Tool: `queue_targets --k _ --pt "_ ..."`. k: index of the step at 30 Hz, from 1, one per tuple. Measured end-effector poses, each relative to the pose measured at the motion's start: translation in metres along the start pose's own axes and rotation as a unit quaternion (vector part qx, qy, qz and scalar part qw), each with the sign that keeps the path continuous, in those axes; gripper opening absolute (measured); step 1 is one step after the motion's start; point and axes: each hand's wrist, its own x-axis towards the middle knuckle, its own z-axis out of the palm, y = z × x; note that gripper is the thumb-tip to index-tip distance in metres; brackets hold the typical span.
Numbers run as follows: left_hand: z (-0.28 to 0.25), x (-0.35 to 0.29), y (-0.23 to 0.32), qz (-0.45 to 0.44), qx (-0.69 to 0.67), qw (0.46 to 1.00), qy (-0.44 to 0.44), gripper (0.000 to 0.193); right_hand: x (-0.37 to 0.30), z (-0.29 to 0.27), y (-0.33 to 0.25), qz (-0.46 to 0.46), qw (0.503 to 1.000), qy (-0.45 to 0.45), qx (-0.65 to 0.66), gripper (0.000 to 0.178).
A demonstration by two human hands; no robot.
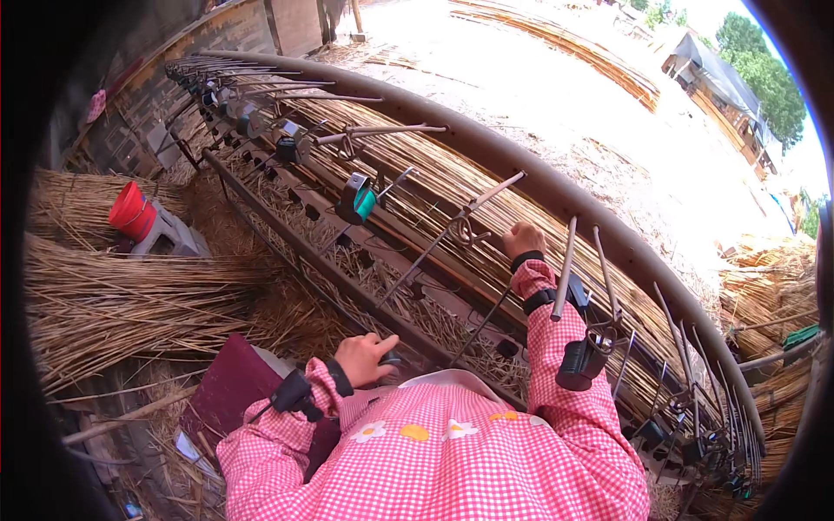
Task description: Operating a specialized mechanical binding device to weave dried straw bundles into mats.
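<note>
The bare right hand (pixel 526 239) hides its fingertips; beside the bare left hand (pixel 363 359), a small, dark, rounded object (pixel 393 359) is indistinct.

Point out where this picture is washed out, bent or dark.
Head view: the ground beyond the long pipe glares nearly white; head view: fisheye distortion bows that pipe, and the corners are black; head view: the left hand and right hand are lit well enough to make out.

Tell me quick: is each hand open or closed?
Left hand: partly curled beside a black thing; grip unclear.
Right hand: closed fist at the reeds; anything inside is hidden.
</note>
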Motion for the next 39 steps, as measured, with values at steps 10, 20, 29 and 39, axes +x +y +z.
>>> queue_targets --k 10,20,29,39 --pt "-0.126 -0.012 0.023 0.461 -0.625 0.608 0.161 0.058 -0.182 -0.136 -0.123 -0.243 0.364 -0.614 0.656 0.084" --pt "-0.077 0.107 0.092 0.275 0.238 0.883 0.296 0.035 -0.208 -0.163 -0.118 -0.193 0.254 -0.626 0.711 0.026" --pt "-0.049 0.143 0.058 0.101 -0.551 0.802 -0.207 0.023 -0.09 -0.069 -0.011 0.215 0.178 -0.274 0.92 0.043" --pt "-0.013 0.232 0.044 0.055 -0.354 0.925 0.128 0.108 -0.044 -0.006 -0.029 0.284 0.207 -0.067 0.934 0.031"
